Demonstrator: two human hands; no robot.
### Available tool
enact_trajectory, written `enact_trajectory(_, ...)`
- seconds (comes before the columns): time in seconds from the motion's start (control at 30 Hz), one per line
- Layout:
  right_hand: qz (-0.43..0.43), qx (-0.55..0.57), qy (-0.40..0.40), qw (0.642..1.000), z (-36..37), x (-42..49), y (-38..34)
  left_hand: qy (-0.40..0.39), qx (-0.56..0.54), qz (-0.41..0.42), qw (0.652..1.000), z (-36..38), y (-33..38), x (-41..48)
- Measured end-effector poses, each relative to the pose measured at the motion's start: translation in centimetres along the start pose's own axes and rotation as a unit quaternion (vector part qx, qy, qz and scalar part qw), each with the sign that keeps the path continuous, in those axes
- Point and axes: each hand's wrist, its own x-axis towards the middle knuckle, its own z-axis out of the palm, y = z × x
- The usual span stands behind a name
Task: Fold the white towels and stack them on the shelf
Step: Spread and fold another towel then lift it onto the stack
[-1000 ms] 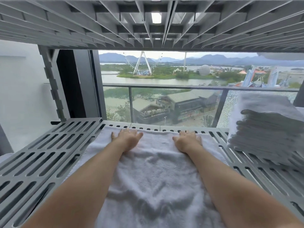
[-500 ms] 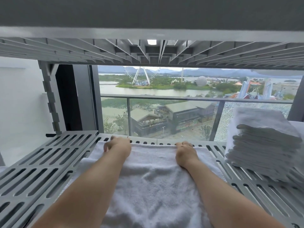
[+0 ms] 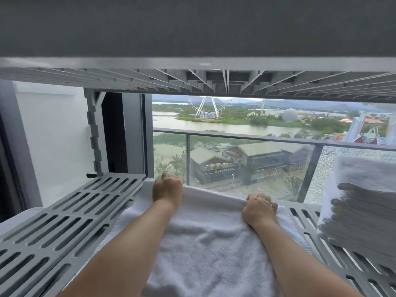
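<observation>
A white towel [image 3: 205, 239] lies spread across the grey slatted shelf [image 3: 70, 213], reaching from the near edge to the far one. My left hand [image 3: 167, 190] grips the towel's far edge on the left with curled fingers and holds it lifted off the shelf. My right hand [image 3: 258, 207] grips the same far edge further right, also raised a little. Both forearms stretch over the towel. A stack of folded white towels [image 3: 362, 209] stands on the shelf at the right.
Another slatted shelf [image 3: 192, 80] hangs close above, leaving a low gap. A notched grey upright [image 3: 94, 136] stands at the back left. Behind the shelf is a glass balcony railing [image 3: 257, 138] with an outdoor view.
My hands went from lying flat on the towel to curling round its far edge, and now that edge is lifted, the left side higher. The view has dropped lower.
</observation>
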Motion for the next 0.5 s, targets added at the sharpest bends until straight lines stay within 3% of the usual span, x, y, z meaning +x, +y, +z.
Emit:
enact_trajectory(0.2,-0.059,0.041,0.173,0.982,-2.2,-2.5,0.2,0.062,-0.012,-0.005,0.998,-2.4,-1.2,-1.5)
enact_trajectory(0.5,-0.064,0.007,0.263,0.963,-7.6,-11.5,-0.3,0.130,-0.072,0.043,0.988,-6.8,-5.2,-7.9)
